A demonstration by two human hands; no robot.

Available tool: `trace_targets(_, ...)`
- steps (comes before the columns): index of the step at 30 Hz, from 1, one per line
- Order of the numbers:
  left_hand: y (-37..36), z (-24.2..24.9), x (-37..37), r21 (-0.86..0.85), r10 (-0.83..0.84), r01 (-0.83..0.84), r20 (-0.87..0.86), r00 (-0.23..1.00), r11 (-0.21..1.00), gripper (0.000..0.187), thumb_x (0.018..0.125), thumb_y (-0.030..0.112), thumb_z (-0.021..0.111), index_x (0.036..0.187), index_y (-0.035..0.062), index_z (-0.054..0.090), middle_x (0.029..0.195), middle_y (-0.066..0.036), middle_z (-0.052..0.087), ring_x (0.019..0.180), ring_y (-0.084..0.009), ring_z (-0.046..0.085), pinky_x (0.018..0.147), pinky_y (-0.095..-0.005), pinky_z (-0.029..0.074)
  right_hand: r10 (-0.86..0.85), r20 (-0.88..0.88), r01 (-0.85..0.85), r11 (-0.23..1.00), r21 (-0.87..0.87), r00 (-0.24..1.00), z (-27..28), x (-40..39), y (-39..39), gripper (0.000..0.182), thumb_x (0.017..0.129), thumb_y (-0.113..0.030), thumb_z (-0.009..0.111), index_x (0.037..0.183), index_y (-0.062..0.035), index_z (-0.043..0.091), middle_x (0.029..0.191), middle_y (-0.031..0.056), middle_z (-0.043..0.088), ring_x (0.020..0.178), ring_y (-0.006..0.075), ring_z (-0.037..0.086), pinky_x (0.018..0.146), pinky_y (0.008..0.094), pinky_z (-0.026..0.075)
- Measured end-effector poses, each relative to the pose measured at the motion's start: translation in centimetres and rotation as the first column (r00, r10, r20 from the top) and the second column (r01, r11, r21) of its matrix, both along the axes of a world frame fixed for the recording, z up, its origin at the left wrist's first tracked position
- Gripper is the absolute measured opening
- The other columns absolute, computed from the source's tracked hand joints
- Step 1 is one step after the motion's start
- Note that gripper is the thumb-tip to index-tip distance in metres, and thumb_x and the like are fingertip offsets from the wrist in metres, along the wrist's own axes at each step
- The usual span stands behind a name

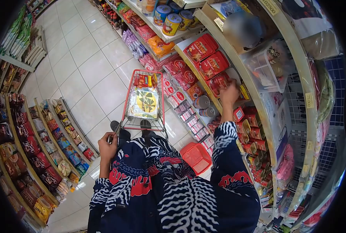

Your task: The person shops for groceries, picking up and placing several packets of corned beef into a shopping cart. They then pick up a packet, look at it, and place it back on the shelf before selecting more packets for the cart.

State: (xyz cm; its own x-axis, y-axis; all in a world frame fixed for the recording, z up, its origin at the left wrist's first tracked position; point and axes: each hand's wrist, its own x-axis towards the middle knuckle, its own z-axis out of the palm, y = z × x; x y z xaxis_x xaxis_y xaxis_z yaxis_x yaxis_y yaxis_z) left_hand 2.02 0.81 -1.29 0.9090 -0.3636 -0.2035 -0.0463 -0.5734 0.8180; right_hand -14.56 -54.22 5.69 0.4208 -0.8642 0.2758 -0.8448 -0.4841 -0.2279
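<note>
My right hand [229, 94] reaches into the shelf on the right, its fingers closed at the edge of a red packet [219, 83]. Similar red packets [213, 65] lie behind it in the same row. Low on the left, my left hand [107, 146] is closed around the dark handle end of a small shopping cart [164, 105] with a red rim. Inside the cart are a red and yellow packet [143, 80] and a flat white and yellow pack with a dark pattern [146, 102].
A red plastic basket [196, 157] sits on the floor by the right shelf. Shelves of snack packs [41, 159] line the left side. Tins [172, 24] stand on the upper right shelf. The tiled aisle [83, 58] runs ahead. A clear plastic bin [268, 72] sits above my right hand.
</note>
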Motion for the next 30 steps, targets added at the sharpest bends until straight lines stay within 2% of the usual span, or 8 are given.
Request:
trace_targets(2,-0.1,0.8,0.2,0.017,0.02,-0.019,-0.054,0.998,1.0,0.018,0.09,0.014,0.07,0.097,-0.0029,0.072,0.074,-0.013,0.071,0.062,-0.0119,0.062,0.06,-0.0297,0.049,0.022,0.184,-0.051,0.987,0.155,0.983,0.6,-0.6,1.5,0.034,0.08,-0.022,0.08,0.104,-0.0065,0.061,0.106,0.0159,0.065,0.108,0.0365,0.06,0.089,0.0459,0.047)
trace_targets(4,-0.4,1.4,0.1,0.071,0.007,-0.001,-0.095,0.995,0.997,0.014,0.092,0.01,0.068,0.096,-0.0037,0.071,0.081,-0.011,0.075,0.075,-0.0118,0.068,0.072,-0.027,0.052,0.141,0.296,-0.028,0.935,-0.354,0.945,0.8,-1.3,5.4,0.028,0.084,-0.017,0.078,0.1,-0.0016,0.062,0.095,0.0157,0.063,0.088,0.0358,0.062,0.076,0.0408,0.049)
trace_targets(10,-0.4,0.7,0.0,0.024,0.011,-0.01,-0.05,0.999,1.0,0.018,0.091,0.015,0.07,0.097,-0.0024,0.072,0.078,-0.015,0.073,0.069,-0.0163,0.069,0.068,-0.0305,0.053,-0.058,0.619,-0.078,0.979,0.191,0.783,-8.2,-0.5,20.5,0.02,0.097,-0.02,0.064,0.1,0.0,0.062,0.083,0.0155,0.063,0.073,0.0306,0.062,0.065,0.0383,0.047)
trace_targets(12,-0.3,0.7,0.1,0.023,0.005,-0.004,-0.038,0.999,1.0,0.018,0.09,0.015,0.07,0.097,-0.0017,0.072,0.078,-0.015,0.073,0.069,-0.0164,0.068,0.067,-0.0307,0.053,-0.131,0.516,-0.15,0.871,0.468,0.847,-9.1,0.5,24.7,0.02,0.095,-0.019,0.068,0.102,-0.0007,0.063,0.083,0.0124,0.07,0.074,0.019,0.067,0.066,0.035,0.051)
trace_targets(15,0.1,-0.2,0.0,0.013,0.007,-0.007,-0.047,0.999,1.0,0.018,0.09,0.014,0.071,0.098,-0.0018,0.073,0.078,-0.015,0.073,0.067,-0.0153,0.067,0.064,-0.0312,0.052,-0.198,0.493,-0.238,0.688,0.685,0.847,-12.0,1.8,27.5,0.02,0.094,-0.016,0.069,0.104,0.0004,0.065,0.088,0.0143,0.073,0.079,0.0191,0.07,0.073,0.0347,0.053)
trace_targets(18,-0.4,0.8,0.1,0.006,0.003,-0.003,-0.043,0.999,1.0,0.018,0.091,0.013,0.07,0.099,-0.0022,0.072,0.078,-0.014,0.073,0.066,-0.0148,0.066,0.063,-0.0305,0.052,-0.222,0.427,-0.199,0.64,0.742,0.877,-18.0,3.1,27.3,0.022,0.09,-0.01,0.069,0.108,0.0011,0.065,0.085,0.0148,0.073,0.078,0.02,0.072,0.067,0.0347,0.056)
trace_targets(23,-0.7,2.3,0.3,0.072,-0.012,0.022,-0.139,0.99,0.997,0.015,0.093,0.01,0.067,0.099,-0.0029,0.071,0.084,-0.012,0.075,0.076,-0.0134,0.068,0.072,-0.0288,0.052,-0.633,0.282,-0.22,0.176,0.959,0.721,-21.6,7.7,24.2,0.033,0.088,0.0,0.066,0.118,0.0097,0.055,0.1,0.0206,0.069,0.078,0.0275,0.073,0.063,0.0337,0.065)
trace_targets(30,-0.3,1.6,0.3,0.073,-0.001,0.01,-0.121,0.993,0.997,0.018,0.09,0.016,0.069,0.099,0.0,0.072,0.077,-0.015,0.072,0.065,-0.0187,0.069,0.062,-0.0318,0.052,-0.65,0.015,-0.051,-0.038,0.998,0.76,-25.0,12.4,22.2,0.025,0.092,-0.005,0.057,0.116,0.0031,0.058,0.104,0.0194,0.069,0.081,0.0302,0.073,0.065,0.039,0.066)
